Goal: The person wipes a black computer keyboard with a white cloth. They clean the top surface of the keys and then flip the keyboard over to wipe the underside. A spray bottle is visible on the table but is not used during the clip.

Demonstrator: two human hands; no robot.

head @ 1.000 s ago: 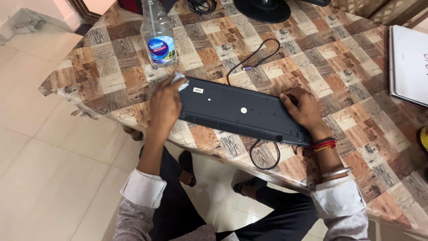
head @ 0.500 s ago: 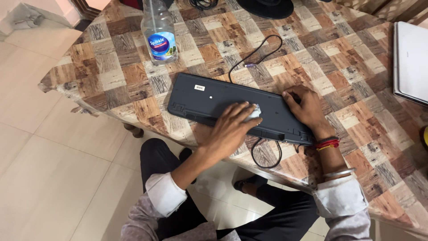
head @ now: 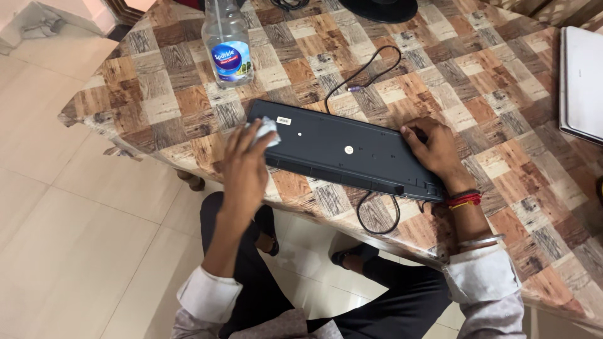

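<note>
A dark grey keyboard [head: 342, 150] lies upside down on the table, its underside facing up. My left hand [head: 245, 164] is at the keyboard's left end and presses a small white cloth [head: 266, 130] against it. At the right end my right hand [head: 434, 149] rests flat on the keyboard and steadies it. The keyboard's black cable [head: 364, 72] runs back across the table, and another loop [head: 375, 216] hangs over the near edge.
A clear plastic water bottle [head: 227, 44] with a blue label stands at the back left of the wood-patterned table [head: 502, 125]. A white device [head: 581, 81] lies at the right edge, a black round base [head: 380, 7] at the back. Tiled floor lies to the left.
My left hand with the cloth went from the keyboard's left end to its middle, then came back to the left end. My right hand stayed on the right end.
</note>
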